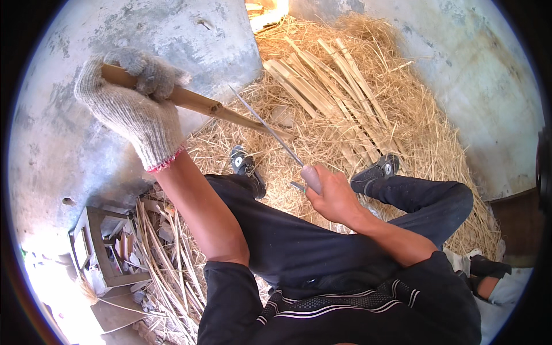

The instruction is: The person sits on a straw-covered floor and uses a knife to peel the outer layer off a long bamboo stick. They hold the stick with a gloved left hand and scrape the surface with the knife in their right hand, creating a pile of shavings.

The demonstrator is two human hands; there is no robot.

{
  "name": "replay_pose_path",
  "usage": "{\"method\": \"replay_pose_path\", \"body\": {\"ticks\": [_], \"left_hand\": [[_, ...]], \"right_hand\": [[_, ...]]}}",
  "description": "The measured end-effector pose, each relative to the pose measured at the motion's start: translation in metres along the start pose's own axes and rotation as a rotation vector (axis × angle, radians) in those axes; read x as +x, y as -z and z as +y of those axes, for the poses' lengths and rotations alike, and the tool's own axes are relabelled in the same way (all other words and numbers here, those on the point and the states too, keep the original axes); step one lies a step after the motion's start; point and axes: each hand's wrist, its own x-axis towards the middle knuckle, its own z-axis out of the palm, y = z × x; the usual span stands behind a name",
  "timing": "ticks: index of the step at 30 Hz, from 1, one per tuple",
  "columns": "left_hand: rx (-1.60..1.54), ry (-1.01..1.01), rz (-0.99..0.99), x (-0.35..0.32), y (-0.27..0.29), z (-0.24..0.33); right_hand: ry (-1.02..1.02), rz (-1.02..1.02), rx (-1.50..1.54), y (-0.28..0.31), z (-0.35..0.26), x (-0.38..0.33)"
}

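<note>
My left hand [129, 112], in a grey knitted work glove with a red-edged cuff, is raised at the upper left. Its fingers wrap round one end of a bamboo piece [198, 102], which slants down to the right and tapers. Bare and lower, my right hand [334, 198] grips a knife [311, 177] by its pale, rounded handle. The long thin blade points up and left, crossing the bamboo's far end in the view; I cannot tell whether they touch.
Thin shavings [422, 129] cover the floor between my feet and the walls. Split bamboo strips [305, 86] lie on them ahead. A wooden frame [106, 247] with scraps stands at left, beside long loose strips [172, 259]. Another person's foot [489, 267] shows at lower right.
</note>
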Motion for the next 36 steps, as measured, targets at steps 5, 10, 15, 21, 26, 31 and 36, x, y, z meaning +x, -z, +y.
{"method": "replay_pose_path", "body": {"ticks": [5, 10, 15, 21, 26, 31, 36], "left_hand": [[0.018, 0.033, 0.122, -0.001, -0.006, 0.000], [0.015, 0.020, 0.175, -0.002, -0.010, -0.002], [0.067, -0.007, 0.200, -0.006, -0.014, 0.001], [0.007, 0.001, 0.168, 0.006, 0.007, -0.002], [0.079, 0.008, 0.097, 0.007, 0.007, 0.000], [0.051, -0.016, 0.059, 0.017, 0.016, -0.002], [0.079, -0.003, -0.037, 0.010, 0.016, 0.001]], "right_hand": [[-0.049, 0.037, -0.070, -0.020, 0.008, -0.013], [-0.041, -0.002, -0.096, -0.010, 0.031, 0.005], [0.037, 0.033, -0.051, 0.004, -0.010, 0.000], [-0.033, -0.133, -0.251, -0.039, 0.078, 0.022], [-0.192, -0.128, -0.160, -0.019, 0.075, 0.006], [-0.163, -0.071, 0.114, -0.009, 0.021, 0.008], [-0.046, -0.050, 0.068, -0.021, 0.005, 0.007]]}}
